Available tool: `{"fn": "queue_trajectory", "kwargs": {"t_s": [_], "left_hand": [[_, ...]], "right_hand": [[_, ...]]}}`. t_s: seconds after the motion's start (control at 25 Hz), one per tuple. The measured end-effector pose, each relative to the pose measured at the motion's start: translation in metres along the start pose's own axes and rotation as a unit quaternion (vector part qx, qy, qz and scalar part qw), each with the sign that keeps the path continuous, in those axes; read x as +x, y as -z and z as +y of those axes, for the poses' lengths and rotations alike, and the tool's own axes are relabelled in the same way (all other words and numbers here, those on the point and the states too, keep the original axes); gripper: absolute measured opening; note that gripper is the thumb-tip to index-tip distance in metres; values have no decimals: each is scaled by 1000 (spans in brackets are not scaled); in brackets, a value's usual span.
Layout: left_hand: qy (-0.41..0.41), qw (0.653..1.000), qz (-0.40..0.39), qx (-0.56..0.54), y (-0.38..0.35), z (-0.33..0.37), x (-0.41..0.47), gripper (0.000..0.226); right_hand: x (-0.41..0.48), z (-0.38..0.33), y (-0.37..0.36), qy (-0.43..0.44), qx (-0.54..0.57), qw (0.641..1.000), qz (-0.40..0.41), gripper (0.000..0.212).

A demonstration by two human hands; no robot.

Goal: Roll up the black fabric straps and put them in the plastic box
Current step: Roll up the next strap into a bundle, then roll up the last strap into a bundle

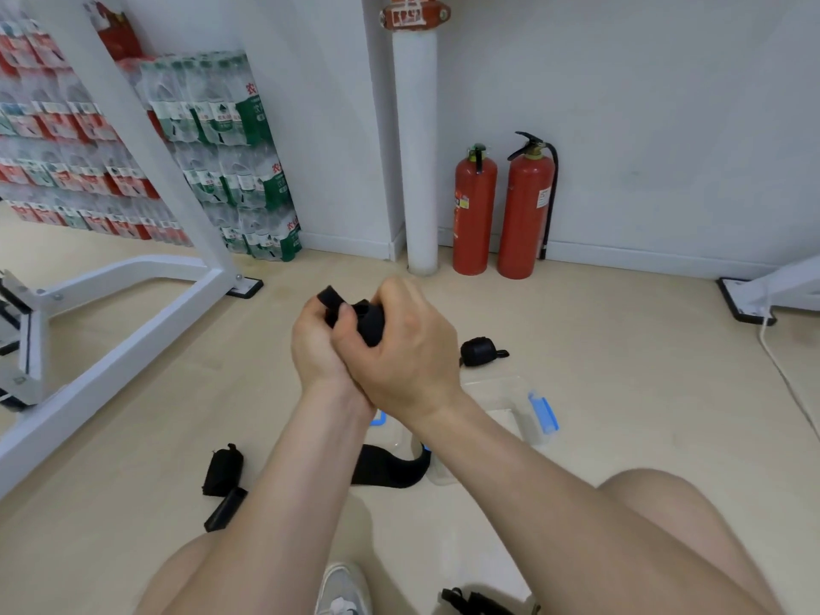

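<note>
I take the clear plastic box with blue latches (501,392), sitting on the beige floor (643,392), as my mark on the feed. Up and to the left of the box in the picture, both hands are pressed together. The left hand (317,344) and the right hand (408,352) are each curled round one partly rolled black fabric strap (366,321), with the right hand's fingers overlapping the left's. A short loop of it pokes out above the left thumb (I cannot tell how tight the roll is, as the fingers hide most of it).

Just beyond the box a finished black strap roll (479,350) lies on the floor. Against the box's near left corner a loose flat black strap (386,466) lies curved; I cannot tell whether its end reaches inside. Well left of the box sit two more black bundles (222,470), one nearer to me than the other. Nearer to me than the box, at the bottom edge, is another dark strap piece (475,601), with a grey shoe (344,588) to its left.

Far beyond the box, two red fire extinguishers (526,215) stand against the wall next to a white pipe (421,148). Far beyond and left of the box are stacked shrink-wrapped packs of water bottles (230,162).
</note>
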State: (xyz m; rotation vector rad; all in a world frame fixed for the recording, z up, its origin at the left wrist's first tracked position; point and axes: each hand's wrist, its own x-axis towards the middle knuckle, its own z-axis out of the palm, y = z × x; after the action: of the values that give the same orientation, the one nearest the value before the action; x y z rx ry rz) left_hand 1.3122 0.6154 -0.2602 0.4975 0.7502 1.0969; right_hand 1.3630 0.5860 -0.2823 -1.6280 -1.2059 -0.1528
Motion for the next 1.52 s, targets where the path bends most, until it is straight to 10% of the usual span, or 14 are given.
{"fn": "queue_trajectory", "kwargs": {"t_s": [0.16, 0.28, 0.44, 0.68, 1.12, 1.52], "left_hand": [[-1, 1000, -4, 29, 0, 3, 1, 56], [54, 996, 12, 69, 4, -2, 10, 43], [155, 941, -64, 294, 13, -4, 8, 33], [211, 827, -7, 522, 57, -16, 16, 32], [25, 942, 37, 333, 83, -3, 47, 42], [-59, 806, -73, 585, 69, 121, 44, 25]], "right_hand": [[0, -1, -2, 13, 1, 1000, -6, 32], [6, 3, -5, -135, -3, 981, -140, 40], [34, 34, 5, -408, 128, 879, -212, 74], [4, 42, 4, -435, 46, 760, -480, 56], [6, 55, -39, -461, 261, 815, -235, 56], [-25, 81, -67, -352, -8, 791, -500, 30]]}}
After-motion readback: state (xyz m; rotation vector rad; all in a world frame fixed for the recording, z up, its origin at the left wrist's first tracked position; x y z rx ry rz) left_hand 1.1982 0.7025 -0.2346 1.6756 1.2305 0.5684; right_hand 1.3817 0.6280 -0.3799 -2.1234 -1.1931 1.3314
